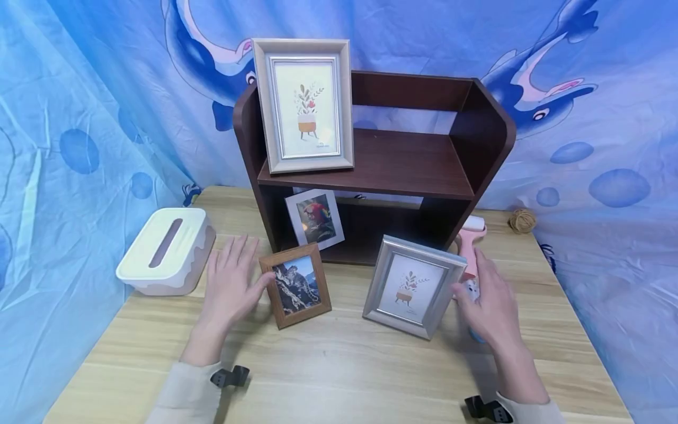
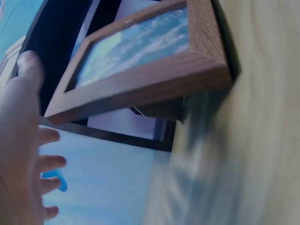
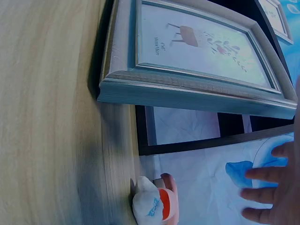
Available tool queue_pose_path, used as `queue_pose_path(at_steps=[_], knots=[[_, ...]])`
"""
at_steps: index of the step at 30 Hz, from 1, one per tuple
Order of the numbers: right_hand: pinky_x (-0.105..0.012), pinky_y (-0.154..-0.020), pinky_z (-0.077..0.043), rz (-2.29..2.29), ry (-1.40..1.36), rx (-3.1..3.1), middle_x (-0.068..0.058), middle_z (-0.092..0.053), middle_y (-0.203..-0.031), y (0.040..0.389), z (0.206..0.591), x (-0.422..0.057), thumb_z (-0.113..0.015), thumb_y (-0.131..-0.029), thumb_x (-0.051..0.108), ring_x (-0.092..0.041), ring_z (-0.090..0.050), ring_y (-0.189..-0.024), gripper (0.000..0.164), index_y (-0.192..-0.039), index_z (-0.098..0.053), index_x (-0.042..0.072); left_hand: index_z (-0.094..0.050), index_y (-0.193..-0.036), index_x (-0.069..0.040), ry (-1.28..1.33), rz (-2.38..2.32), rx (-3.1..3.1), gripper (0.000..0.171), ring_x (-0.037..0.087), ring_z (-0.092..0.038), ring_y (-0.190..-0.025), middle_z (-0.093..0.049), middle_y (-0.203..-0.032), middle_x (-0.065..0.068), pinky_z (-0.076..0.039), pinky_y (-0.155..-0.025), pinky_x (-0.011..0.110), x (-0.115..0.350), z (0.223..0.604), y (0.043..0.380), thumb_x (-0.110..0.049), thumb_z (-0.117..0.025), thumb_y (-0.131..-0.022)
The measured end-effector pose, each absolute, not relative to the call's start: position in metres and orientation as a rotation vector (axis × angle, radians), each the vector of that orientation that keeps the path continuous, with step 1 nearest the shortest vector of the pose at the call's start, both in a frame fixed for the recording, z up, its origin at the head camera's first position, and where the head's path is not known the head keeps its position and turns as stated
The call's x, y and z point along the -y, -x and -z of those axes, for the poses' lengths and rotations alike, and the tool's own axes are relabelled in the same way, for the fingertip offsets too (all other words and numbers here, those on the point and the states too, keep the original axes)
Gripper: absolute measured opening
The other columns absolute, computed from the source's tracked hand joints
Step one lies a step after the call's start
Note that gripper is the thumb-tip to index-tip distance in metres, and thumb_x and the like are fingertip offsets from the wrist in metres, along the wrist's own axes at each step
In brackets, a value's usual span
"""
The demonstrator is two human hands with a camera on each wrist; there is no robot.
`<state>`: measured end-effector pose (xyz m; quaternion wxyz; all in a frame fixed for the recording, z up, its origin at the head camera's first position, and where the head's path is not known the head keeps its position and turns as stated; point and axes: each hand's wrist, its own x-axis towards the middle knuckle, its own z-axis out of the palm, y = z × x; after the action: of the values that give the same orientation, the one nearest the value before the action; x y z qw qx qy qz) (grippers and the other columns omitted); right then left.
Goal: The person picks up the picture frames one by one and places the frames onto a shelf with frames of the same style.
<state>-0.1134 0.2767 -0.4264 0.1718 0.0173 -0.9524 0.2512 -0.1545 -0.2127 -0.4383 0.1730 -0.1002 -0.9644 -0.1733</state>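
A small brown wooden photo frame [image 1: 295, 285] with a leopard picture stands tilted back on the table. My left hand [image 1: 230, 288] is at its left side, fingers spread and straight; the thumb tip overlaps the frame's edge in the head view, and I cannot tell whether it touches. On the right, a silver photo frame [image 1: 415, 287] with a potted-plant print leans back likewise. Beside its right edge is my right hand [image 1: 489, 303], fingers extended and thumb by the frame; contact is unclear. In the right wrist view, the silver frame's [image 3: 197, 93] side and lower edge show close up.
Behind stands a dark brown two-tier shelf [image 1: 413, 162]. A large beige frame [image 1: 259, 112] is on its upper level, a white-bordered parrot picture [image 1: 331, 235] on its lower. A tissue box [image 1: 182, 277] sits left; a pink lint roller [image 1: 467, 247] and twine ball [image 1: 522, 221] lie right.
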Motion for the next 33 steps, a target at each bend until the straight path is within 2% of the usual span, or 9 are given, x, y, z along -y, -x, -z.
queue_pose_path(at_steps=[2, 4, 8, 10, 13, 17, 22, 26, 33], knots=[[-0.071, -0.102, -0.034, -0.801, -0.044, 2.619, -0.027, -0.051, -0.145, 0.114, 0.427, -0.278, -0.055, -0.101, 0.044, -0.052, -0.047, -0.131, 0.073, -0.159, -0.03, 0.008, -0.043, -0.151, -0.005, 0.299, 0.602, 2.606, 0.078, 0.044, -0.026, -0.147, -0.038, -0.157, 0.021, -0.016, -0.117, 0.066, 0.211, 0.434, 0.159, -0.063, -0.047, -0.099], [-0.056, -0.1, -0.044, -0.89, -0.044, 2.523, -0.027, -0.062, -0.132, 0.115, 0.428, -0.278, -0.056, -0.102, 0.033, -0.046, -0.059, -0.118, 0.061, -0.154, -0.039, 0.006, -0.049, -0.147, -0.002, 0.325, 0.729, 2.476, 0.073, 0.044, -0.036, -0.142, -0.046, -0.151, 0.023, -0.023, -0.115, 0.065, 0.208, 0.429, 0.166, -0.059, -0.046, -0.101], [-0.012, -0.089, -0.048, -1.07, -0.073, 2.36, -0.025, -0.071, -0.114, 0.119, 0.43, -0.279, -0.058, -0.101, 0.016, -0.006, -0.068, -0.1, 0.042, -0.14, -0.055, -0.001, -0.053, -0.142, 0.001, 0.331, 0.937, 2.323, 0.058, 0.044, -0.047, -0.134, -0.053, -0.143, 0.025, -0.031, -0.112, 0.062, 0.204, 0.423, 0.183, -0.042, -0.053, -0.102], [-0.002, -0.083, -0.044, -1.142, -0.109, 2.318, -0.026, -0.072, -0.11, 0.12, 0.431, -0.279, -0.057, -0.101, 0.012, 0.011, -0.062, -0.095, 0.037, -0.134, -0.058, -0.004, -0.053, -0.142, 0.002, 0.304, 1.009, 2.312, 0.052, 0.044, -0.048, -0.133, -0.054, -0.143, 0.025, -0.033, -0.112, 0.06, 0.204, 0.422, 0.193, -0.033, -0.056, -0.102], [-0.002, -0.08, -0.045, -1.208, -0.173, 2.291, -0.023, -0.073, -0.105, 0.12, 0.436, -0.279, -0.056, -0.101, 0.005, 0.019, -0.059, -0.09, 0.033, -0.131, -0.059, -0.007, -0.051, -0.144, 0.001, 0.262, 1.098, 2.326, 0.05, 0.042, -0.047, -0.135, -0.053, -0.144, 0.024, -0.034, -0.113, 0.058, 0.204, 0.421, 0.205, -0.027, -0.057, -0.102], [-0.01, -0.077, -0.054, -1.329, -0.247, 2.27, -0.016, -0.073, -0.102, 0.118, 0.444, -0.279, -0.05, -0.102, -0.002, 0.011, -0.064, -0.087, 0.031, -0.131, -0.057, -0.012, -0.048, -0.146, 0.002, 0.251, 1.227, 2.324, 0.051, 0.041, -0.048, -0.133, -0.052, -0.145, 0.024, -0.038, -0.11, 0.058, 0.205, 0.419, 0.217, -0.028, -0.054, -0.105], [-0.013, -0.078, -0.055, -1.437, -0.329, 2.282, -0.033, -0.067, -0.109, 0.114, 0.457, -0.28, -0.045, -0.103, -0.006, 0.008, -0.064, -0.092, 0.033, -0.133, -0.051, -0.018, -0.045, -0.148, 0.002, 0.264, 1.367, 2.315, 0.052, 0.042, -0.052, -0.13, -0.053, -0.143, 0.026, -0.041, -0.109, 0.056, 0.202, 0.418, 0.228, -0.029, -0.053, -0.107], [-0.01, -0.083, -0.052, -1.43, -0.38, 2.341, -0.036, -0.065, -0.111, 0.113, 0.464, -0.279, -0.047, -0.102, -0.007, 0.008, -0.061, -0.098, 0.036, -0.137, -0.05, -0.014, -0.049, -0.143, 0.0, 0.259, 1.421, 2.342, 0.051, 0.043, -0.057, -0.125, -0.057, -0.138, 0.028, -0.044, -0.107, 0.056, 0.197, 0.419, 0.236, -0.034, -0.054, -0.106], [-0.018, -0.079, -0.056, -1.415, -0.366, 2.447, -0.028, -0.069, -0.115, 0.109, 0.471, -0.273, -0.059, -0.098, -0.003, 0.001, -0.064, -0.1, 0.044, -0.141, -0.052, -0.005, -0.063, -0.126, 0.004, 0.196, 1.494, 2.297, 0.043, 0.039, -0.064, -0.118, -0.066, -0.124, 0.027, -0.054, -0.097, 0.048, 0.194, 0.418, 0.248, -0.031, -0.064, -0.101]])
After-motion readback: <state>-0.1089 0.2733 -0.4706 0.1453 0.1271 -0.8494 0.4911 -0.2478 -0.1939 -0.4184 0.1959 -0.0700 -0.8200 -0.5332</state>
